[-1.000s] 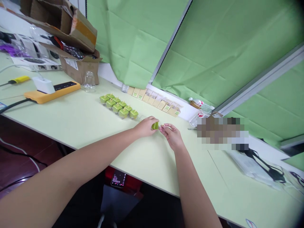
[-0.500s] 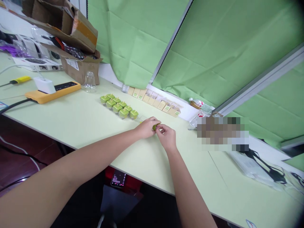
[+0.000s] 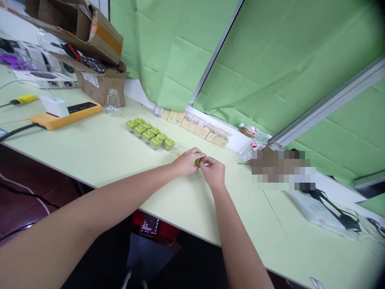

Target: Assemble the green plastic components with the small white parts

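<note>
My left hand [image 3: 188,162] is closed around a small green lid [image 3: 197,161], mostly hidden by the fingers. The thumb and fingertips of my right hand [image 3: 214,171] pinch at the lid's right edge, touching the left fingers. Just behind my left hand, a clear container [image 3: 179,149] with a bit of yellow near it stands on the table, partly covered. To the left sit several small clear jars with green lids [image 3: 155,142], grouped in two rows, each lid bearing a pale loop or knob on top.
Small tan boxes [image 3: 204,132] line the wall edge of the pale table [image 3: 114,156]. An orange power strip [image 3: 69,114], a clear glass jar [image 3: 112,103] and cardboard boxes [image 3: 102,82] are at left. Plastic bottles [image 3: 254,136] and a plastic bag [image 3: 315,212] lie right. A phone [image 3: 149,225] is below the edge.
My right hand has shifted slightly right, and a little less of the green lid shows between the fingers. The jars and boxes stay where they were.
</note>
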`<state>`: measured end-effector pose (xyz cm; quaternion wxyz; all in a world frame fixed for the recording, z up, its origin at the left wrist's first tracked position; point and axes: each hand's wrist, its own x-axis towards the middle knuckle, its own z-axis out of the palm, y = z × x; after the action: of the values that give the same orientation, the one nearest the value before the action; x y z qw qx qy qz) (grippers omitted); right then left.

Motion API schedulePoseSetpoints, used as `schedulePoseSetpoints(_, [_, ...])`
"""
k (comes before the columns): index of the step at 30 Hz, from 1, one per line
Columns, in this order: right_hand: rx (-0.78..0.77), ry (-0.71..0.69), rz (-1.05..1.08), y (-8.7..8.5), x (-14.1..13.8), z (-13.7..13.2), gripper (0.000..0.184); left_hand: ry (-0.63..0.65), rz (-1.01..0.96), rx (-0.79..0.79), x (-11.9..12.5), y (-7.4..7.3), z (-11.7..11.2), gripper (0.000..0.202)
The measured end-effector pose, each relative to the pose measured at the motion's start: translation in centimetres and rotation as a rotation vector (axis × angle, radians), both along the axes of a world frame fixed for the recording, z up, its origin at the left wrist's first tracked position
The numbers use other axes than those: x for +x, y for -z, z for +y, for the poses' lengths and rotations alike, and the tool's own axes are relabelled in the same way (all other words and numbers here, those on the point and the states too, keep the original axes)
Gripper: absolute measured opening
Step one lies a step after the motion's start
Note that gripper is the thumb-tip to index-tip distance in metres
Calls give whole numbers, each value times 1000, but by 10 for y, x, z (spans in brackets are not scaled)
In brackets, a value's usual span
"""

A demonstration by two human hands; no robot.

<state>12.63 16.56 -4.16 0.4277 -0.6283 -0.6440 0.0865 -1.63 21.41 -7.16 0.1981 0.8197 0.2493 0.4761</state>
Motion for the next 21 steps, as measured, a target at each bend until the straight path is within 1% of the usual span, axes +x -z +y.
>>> schedulePoseSetpoints(4, [-113, -16, 232, 3, 1, 3, 18, -7, 15, 9, 0, 1, -1, 49])
schedulePoseSetpoints(9, [-90, -53, 339, 7, 1, 6, 20, -25, 51, 51, 0, 1, -1, 50])
schedulePoseSetpoints(11, [-79, -48, 385, 8, 1, 7, 22, -42, 47, 40, 0, 0, -1, 51])
schedulePoseSetpoints(14, [-79, -35, 467, 7, 2, 9, 26, -65, -15, -37, 2, -2, 0, 53])
schedulePoseSetpoints(16, [-87, -23, 534, 6, 3, 9, 28, -49, -107, -113, 5, -2, 0, 52])
schedulePoseSetpoints(19, [-114, -19, 649, 4, 5, 10, 29, 26, -280, -275, 7, -2, 3, 41])
schedulePoseSetpoints(21, [-139, -36, 716, 3, 7, 9, 28, 55, -350, -379, 8, -2, 5, 31])
